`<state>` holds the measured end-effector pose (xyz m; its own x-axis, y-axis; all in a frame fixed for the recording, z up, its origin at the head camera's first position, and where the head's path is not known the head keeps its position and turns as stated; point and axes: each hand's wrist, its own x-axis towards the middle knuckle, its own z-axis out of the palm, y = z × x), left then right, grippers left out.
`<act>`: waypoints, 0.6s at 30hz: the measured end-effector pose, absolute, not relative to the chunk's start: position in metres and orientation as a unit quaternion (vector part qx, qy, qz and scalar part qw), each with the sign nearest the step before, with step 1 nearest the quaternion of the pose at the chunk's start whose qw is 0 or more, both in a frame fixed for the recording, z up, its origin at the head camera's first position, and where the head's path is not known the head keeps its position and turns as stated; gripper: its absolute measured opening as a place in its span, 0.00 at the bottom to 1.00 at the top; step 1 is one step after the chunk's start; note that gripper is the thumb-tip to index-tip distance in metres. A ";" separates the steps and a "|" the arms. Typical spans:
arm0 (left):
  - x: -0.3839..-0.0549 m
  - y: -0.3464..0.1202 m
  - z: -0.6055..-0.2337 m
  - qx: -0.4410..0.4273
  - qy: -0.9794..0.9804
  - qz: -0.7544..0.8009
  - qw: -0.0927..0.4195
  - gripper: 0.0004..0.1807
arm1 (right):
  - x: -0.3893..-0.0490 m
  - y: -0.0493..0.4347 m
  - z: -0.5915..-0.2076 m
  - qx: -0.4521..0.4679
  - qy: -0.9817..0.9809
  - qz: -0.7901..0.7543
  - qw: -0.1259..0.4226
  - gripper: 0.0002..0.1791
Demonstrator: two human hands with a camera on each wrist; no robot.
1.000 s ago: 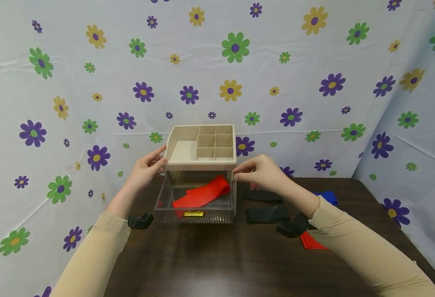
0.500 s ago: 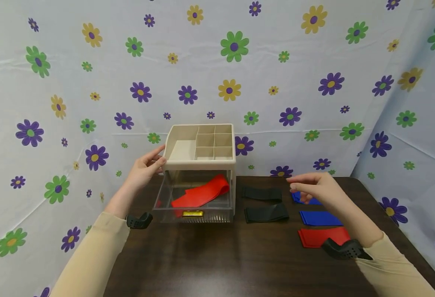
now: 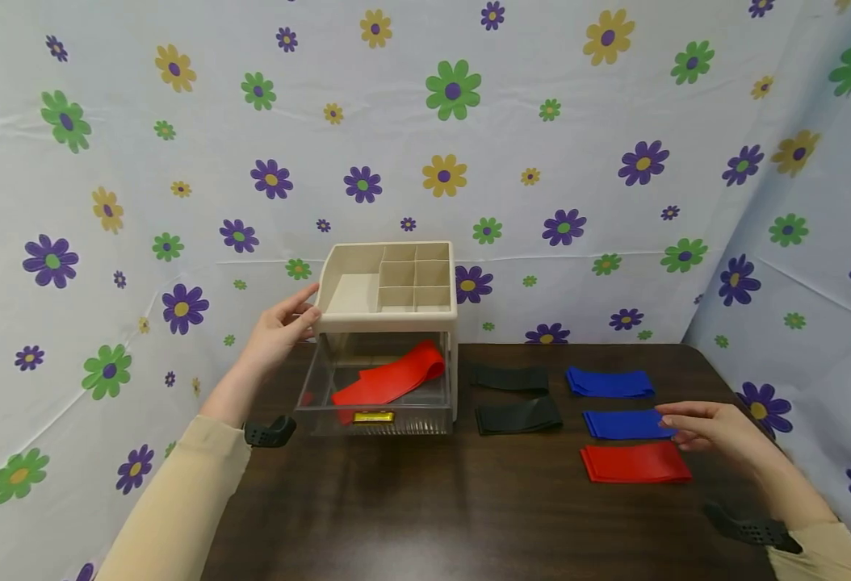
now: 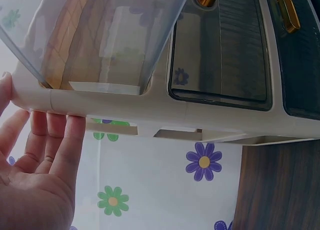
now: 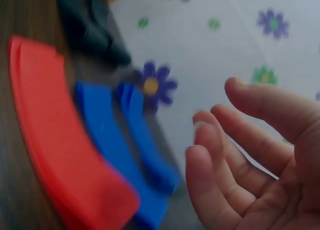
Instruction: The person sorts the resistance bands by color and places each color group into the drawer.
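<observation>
My left hand [image 3: 278, 331] rests against the left side of a cream desktop organizer [image 3: 385, 324]. In the left wrist view its fairly straight fingers [image 4: 67, 145] touch the organizer's side wall, with the thumb near the front corner. The clear top drawer [image 3: 324, 420] is pulled out, and a looped red resistance band [image 3: 396, 379] lies in it. My right hand [image 3: 719, 432], fingers loosely bent and holding nothing, hovers by the right end of a folded blue band [image 3: 622, 424]. Just in front of that lies a folded red band [image 3: 636, 462]; another blue band [image 3: 610, 383] is behind.
Two black bands [image 3: 509, 378] lie between the organizer and the blue ones on the dark wooden table [image 3: 425, 516]. Lower drawers [image 4: 220, 55] are closed in the left wrist view. A flowered cloth [image 3: 513, 105] hangs behind and beside the table.
My right hand has left the organizer's right side and moved right and toward me, over to the folded bands. The left hand stays at the organizer; the drawer and bands have not moved.
</observation>
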<state>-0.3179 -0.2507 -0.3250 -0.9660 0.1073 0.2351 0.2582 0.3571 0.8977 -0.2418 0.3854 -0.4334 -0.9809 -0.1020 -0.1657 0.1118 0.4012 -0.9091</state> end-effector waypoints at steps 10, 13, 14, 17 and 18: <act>-0.305 -0.240 -0.308 -0.105 -0.818 -0.563 0.056 0.30 | -0.244 0.437 -0.474 0.007 0.816 -0.550 0.181 0.28; -0.299 -0.236 -0.303 -0.105 -0.821 -0.558 0.057 0.30 | -0.246 0.447 -0.482 0.009 0.795 -0.574 0.198 0.24; -0.298 -0.236 -0.302 -0.106 -0.821 -0.558 0.057 0.30 | -0.246 0.448 -0.483 0.012 0.792 -0.576 0.203 0.23; -0.298 -0.237 -0.302 -0.105 -0.820 -0.560 0.057 0.30 | -0.247 0.449 -0.487 0.028 0.798 -0.568 0.202 0.24; -0.298 -0.238 -0.302 -0.107 -0.818 -0.562 0.057 0.30 | -0.248 0.448 -0.487 0.034 0.805 -0.558 0.198 0.25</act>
<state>-0.2978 -0.2381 -0.3019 -0.9705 0.1106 0.2140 0.2395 0.3460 0.9071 -0.2476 0.4479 -0.4873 -0.9195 -0.1651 -0.3566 0.2762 0.3740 -0.8854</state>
